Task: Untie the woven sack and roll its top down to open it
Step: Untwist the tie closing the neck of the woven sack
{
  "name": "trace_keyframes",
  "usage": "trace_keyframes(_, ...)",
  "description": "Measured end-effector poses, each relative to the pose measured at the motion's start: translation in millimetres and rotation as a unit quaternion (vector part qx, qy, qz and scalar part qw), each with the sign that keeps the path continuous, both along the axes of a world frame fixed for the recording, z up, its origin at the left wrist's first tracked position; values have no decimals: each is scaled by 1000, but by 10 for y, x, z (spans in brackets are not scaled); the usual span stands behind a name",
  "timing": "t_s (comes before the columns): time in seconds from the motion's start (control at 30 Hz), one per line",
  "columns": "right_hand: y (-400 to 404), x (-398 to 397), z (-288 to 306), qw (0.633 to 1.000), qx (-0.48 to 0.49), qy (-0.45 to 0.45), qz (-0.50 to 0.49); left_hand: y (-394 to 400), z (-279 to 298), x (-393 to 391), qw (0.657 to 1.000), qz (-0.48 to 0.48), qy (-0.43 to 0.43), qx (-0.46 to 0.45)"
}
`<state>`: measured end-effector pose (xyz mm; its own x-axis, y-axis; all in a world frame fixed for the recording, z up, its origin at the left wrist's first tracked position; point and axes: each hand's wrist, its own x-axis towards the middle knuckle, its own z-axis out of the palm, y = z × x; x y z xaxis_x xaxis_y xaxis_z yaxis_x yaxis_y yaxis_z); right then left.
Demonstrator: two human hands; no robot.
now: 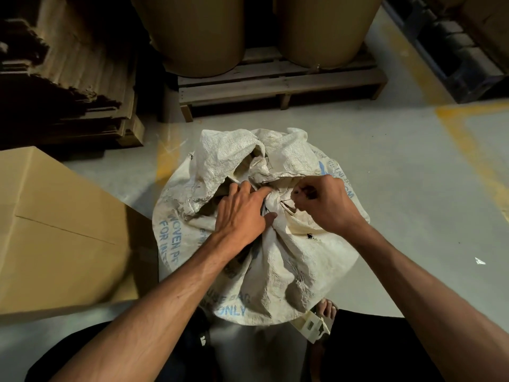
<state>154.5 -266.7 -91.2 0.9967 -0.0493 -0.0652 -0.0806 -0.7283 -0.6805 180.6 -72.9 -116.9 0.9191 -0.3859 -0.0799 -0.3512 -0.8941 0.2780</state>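
In the head view, a white woven sack (275,244) with faded blue lettering stands on the grey floor (413,188) in the middle of the frame, its top gathered into a tied neck (271,201) with crumpled loose fabric fanning out above it. The left hand (242,213) lies on the sack just left of the neck, fingers fairly straight and spread, thumb pressed against the bunched cloth. The right hand (325,204) is curled just right of the neck, fingertips pinching a thin tie string (287,201) (it is hard to make out clearly). A cardboard box (55,230) sits at the left edge. At the top of the frame, two large brown drums (198,31) stand on a wooden pallet (275,84). A sandalled foot (326,312) shows below the sack.
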Motion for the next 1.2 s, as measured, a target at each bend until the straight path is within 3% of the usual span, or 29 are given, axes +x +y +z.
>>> trace_keyframes(0.17, -102, 6, 302, 994, 112, 6, -19, 25, -40, -15, 1000, -12, 0, 2)
trace_keyframes(0.43, -225, -69, 689, 954, 286, -30, -81, 85, -145, -88, 999, -23, -4, -39)
trace_keyframes(0.53, -311, -98, 748, 946, 304, -61, -94, 85, -104, -95, 998, -22, -12, -56)
trace_keyframes(0.73, -335, -221, 896, 892, 420, -128, -113, 24, 44, -114, 981, -3, 27, -190)
trace_keyframes(0.93, -244, -427, 890, 945, 310, -76, -73, -72, 478, -405, 962, -18, -26, -269)
trace_keyframes(1.2, -90, -577, 916, 932, 351, -44, -79, -63, 655, -627, 944, -37, -33, -327)
